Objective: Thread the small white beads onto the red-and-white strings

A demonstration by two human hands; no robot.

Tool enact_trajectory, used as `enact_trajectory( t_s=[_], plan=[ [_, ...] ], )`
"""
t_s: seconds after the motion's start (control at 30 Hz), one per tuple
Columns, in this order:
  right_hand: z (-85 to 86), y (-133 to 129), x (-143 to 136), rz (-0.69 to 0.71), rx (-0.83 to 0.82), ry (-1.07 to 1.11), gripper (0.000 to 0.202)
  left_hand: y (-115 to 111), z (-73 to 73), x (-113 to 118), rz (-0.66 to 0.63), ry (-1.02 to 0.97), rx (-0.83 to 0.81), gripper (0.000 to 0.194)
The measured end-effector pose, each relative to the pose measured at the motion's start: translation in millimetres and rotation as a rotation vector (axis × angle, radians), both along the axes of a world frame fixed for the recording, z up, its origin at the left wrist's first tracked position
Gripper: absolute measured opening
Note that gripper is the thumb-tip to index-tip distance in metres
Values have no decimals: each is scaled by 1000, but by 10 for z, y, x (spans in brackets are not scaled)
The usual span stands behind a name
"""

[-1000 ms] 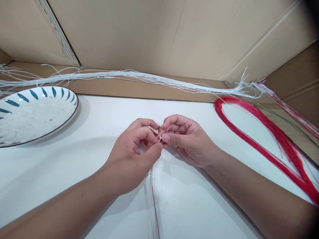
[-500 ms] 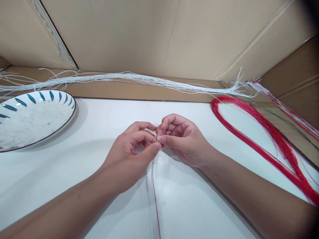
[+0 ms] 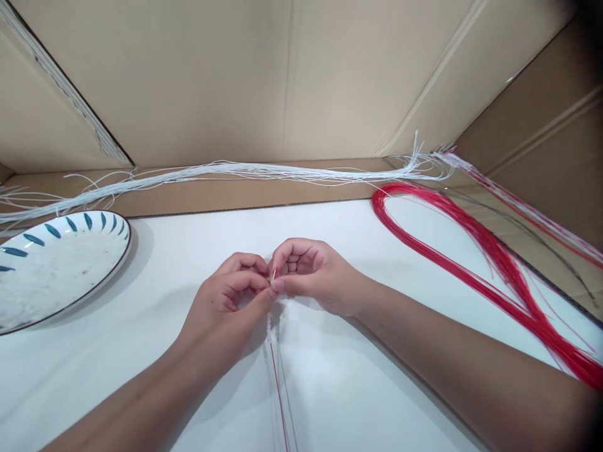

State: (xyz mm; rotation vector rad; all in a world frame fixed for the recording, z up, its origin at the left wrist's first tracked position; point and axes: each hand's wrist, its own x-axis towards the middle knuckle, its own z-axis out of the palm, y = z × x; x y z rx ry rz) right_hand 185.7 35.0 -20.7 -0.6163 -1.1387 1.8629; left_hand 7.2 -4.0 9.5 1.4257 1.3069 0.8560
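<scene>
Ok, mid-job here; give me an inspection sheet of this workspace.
Surface: white tabletop, shadowed around the hands.
Job's things: red thread below the hands, pale beaded stretch above it.
Clutter: plate of pale bits, left; red bundle, right; white bundle, back.
Grip: left hand and right hand meet at fingertips, red tip showing; left's hold hidden.
Cables: none certain; dark strand at right unidentified.
Surroundings: cardboard walls behind and right.

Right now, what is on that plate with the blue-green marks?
The plate holds small whitish bits, too blurred to name. They cover most of its middle, so that surface is hidden, as is the table beneath. Its left edge is out of view.
</scene>
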Motion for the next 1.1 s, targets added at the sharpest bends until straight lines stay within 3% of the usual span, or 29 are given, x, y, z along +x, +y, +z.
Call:
enact_trajectory(
  t_s=[0.4, 0.67, 0.83, 0.9, 1.0, 1.1],
  plan=[
    [33, 6, -16, 7, 9, -47, 24, -10, 48, 19, 18, 5, -19, 30],
    [14, 34, -2, -105, -19, -47, 28, -21, -36, 15, -82, -50, 21, 7],
    [-2, 38, -2, -81, 70, -88, 28, 0, -17, 2, -33, -80, 4, 22],
    [11, 78, 38, -198, 139, -190, 29, 22, -35, -18, 2, -119, 2, 23],
    [6, 177, 141, -457, 308, -565, 21, 50, -67, -48, 21, -163, -37, 25],
    [-20, 250, 223, -495, 426, -876, 13, 61, -76, -54, 32, -168, -32, 25]
  ],
)
